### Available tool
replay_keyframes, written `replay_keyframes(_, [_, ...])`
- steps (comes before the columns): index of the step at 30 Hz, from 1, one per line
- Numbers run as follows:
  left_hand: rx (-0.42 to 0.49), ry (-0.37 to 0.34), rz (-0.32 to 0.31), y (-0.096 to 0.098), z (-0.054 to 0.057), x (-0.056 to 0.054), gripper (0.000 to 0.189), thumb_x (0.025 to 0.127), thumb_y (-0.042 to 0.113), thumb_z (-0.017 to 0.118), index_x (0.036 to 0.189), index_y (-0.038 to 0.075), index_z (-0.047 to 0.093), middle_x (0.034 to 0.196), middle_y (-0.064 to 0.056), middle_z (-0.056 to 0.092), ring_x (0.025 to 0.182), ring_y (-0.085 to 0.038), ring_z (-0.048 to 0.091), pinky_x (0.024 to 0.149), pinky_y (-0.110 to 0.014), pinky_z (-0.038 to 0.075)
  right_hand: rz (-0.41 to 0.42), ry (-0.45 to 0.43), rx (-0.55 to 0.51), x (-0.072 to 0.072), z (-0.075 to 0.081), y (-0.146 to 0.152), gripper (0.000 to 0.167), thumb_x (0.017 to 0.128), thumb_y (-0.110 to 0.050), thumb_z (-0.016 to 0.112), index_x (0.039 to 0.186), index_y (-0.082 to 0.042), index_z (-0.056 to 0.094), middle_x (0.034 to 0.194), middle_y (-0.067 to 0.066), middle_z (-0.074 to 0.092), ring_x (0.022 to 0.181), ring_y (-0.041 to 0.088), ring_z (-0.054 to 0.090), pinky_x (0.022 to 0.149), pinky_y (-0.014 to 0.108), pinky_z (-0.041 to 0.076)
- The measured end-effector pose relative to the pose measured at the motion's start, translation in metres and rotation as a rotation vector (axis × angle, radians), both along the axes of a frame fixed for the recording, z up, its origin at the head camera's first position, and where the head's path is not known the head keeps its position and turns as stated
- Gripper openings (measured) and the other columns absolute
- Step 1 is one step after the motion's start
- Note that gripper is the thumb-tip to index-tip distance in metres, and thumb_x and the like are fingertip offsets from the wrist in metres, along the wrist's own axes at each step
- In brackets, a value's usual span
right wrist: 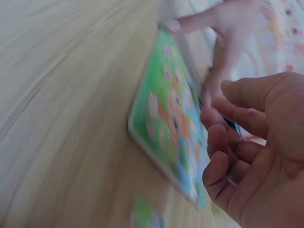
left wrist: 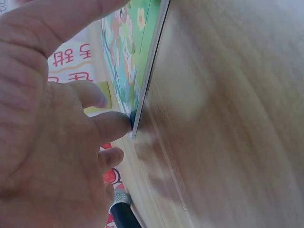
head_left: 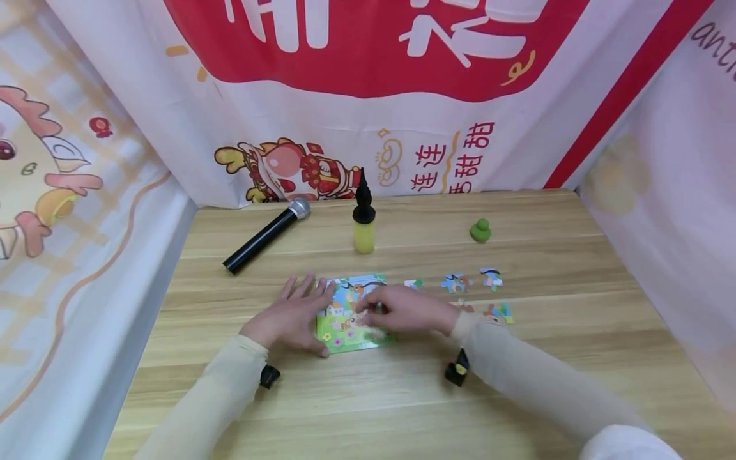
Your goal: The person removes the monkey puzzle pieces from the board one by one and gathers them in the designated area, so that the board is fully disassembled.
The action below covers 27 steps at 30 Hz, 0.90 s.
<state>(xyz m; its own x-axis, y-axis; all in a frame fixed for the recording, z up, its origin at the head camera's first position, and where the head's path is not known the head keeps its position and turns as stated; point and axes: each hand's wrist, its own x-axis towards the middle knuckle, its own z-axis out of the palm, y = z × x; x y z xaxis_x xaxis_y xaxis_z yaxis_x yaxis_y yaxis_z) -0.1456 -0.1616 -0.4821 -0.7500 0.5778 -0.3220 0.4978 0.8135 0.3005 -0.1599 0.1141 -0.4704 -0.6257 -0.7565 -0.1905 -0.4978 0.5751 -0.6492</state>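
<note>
A jigsaw puzzle board (head_left: pixel 355 340) with a cartoon picture of animals, grass and flowers lies flat on the table between both hands. My left hand (head_left: pixel 293 319) spreads its fingers along the board's left side. In the left wrist view a fingertip (left wrist: pixel 118 124) touches the board's corner. Over the right half of the picture hovers my right hand (head_left: pixel 411 308), its fingers loosely bent. The right wrist view shows the right thumb (right wrist: pixel 247 92) apart from the curled fingers, with no piece visible between them.
Several loose puzzle pieces (head_left: pixel 457 282) lie right of the board, some partly behind the right wrist. Farther back are a black microphone (head_left: pixel 261 241), a yellow bottle with a black pointed top (head_left: pixel 363 235) and a small green object (head_left: pixel 480 230). Printed cloth (head_left: pixel 345 115) hangs behind the table.
</note>
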Motion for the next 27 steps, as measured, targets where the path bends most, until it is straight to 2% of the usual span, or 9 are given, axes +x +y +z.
replay_keyframes(5, [0.026,-0.02,-0.038,-0.001,-0.002,-0.004,0.129,0.067,0.054,0.09,0.162,0.006,0.018,0.165,-0.018,0.014,0.152,-0.041,-0.001,0.118,-0.058,-0.009,0.092,0.099,0.001,-0.004,-0.015,-0.037,0.033,0.1,-0.018,0.065,0.13,-0.006,0.069,0.092,-0.008,0.063,0.081,0.01,0.057,0.078,0.024,0.049])
replay_keyframes(8, [0.008,-0.026,-0.046,-0.002,-0.003,-0.004,0.128,0.068,0.053,0.09,0.162,0.005,0.017,0.165,-0.018,0.012,0.152,-0.04,-0.001,0.118,-0.058,-0.009,0.108,0.152,0.008,-0.001,-0.022,-0.047,0.032,0.099,-0.017,0.065,0.129,-0.006,0.07,0.094,-0.007,0.064,0.085,0.01,0.055,0.079,0.022,0.047])
replay_keyframes(11, [-0.007,-0.029,-0.036,-0.004,-0.002,-0.003,0.129,0.067,0.051,0.091,0.162,0.005,0.017,0.165,-0.019,0.012,0.152,-0.041,-0.001,0.118,-0.058,-0.01,0.1,0.168,-0.002,0.001,-0.025,-0.053,0.031,0.1,-0.018,0.064,0.128,-0.007,0.071,0.099,-0.006,0.066,0.085,0.008,0.055,0.078,0.022,0.047])
replay_keyframes(20, [-0.007,-0.024,-0.034,-0.007,0.0,-0.003,0.128,0.068,0.052,0.091,0.162,0.004,0.017,0.165,-0.02,0.012,0.152,-0.041,0.0,0.118,-0.057,-0.011,0.065,0.158,-0.021,0.0,-0.024,-0.059,0.025,0.1,-0.017,0.065,0.121,-0.008,0.075,0.106,-0.006,0.071,0.08,0.006,0.057,0.08,0.021,0.048])
replay_keyframes(24, [-0.007,-0.023,-0.029,-0.007,-0.001,-0.002,0.129,0.068,0.053,0.091,0.162,0.004,0.017,0.165,-0.018,0.013,0.152,-0.04,0.0,0.118,-0.058,-0.01,0.031,0.125,-0.056,-0.001,-0.026,-0.06,0.023,0.099,-0.015,0.064,0.119,-0.008,0.075,0.09,-0.011,0.069,0.072,0.001,0.057,0.083,0.024,0.049])
replay_keyframes(27, [-0.006,-0.027,-0.024,-0.007,-0.001,-0.002,0.129,0.068,0.053,0.091,0.162,0.005,0.017,0.166,-0.017,0.013,0.152,-0.04,-0.001,0.118,-0.057,-0.01,-0.005,0.077,-0.093,-0.001,-0.026,-0.059,0.02,0.1,-0.013,0.064,0.117,-0.008,0.074,0.079,-0.013,0.067,0.066,-0.001,0.06,0.08,0.024,0.05])
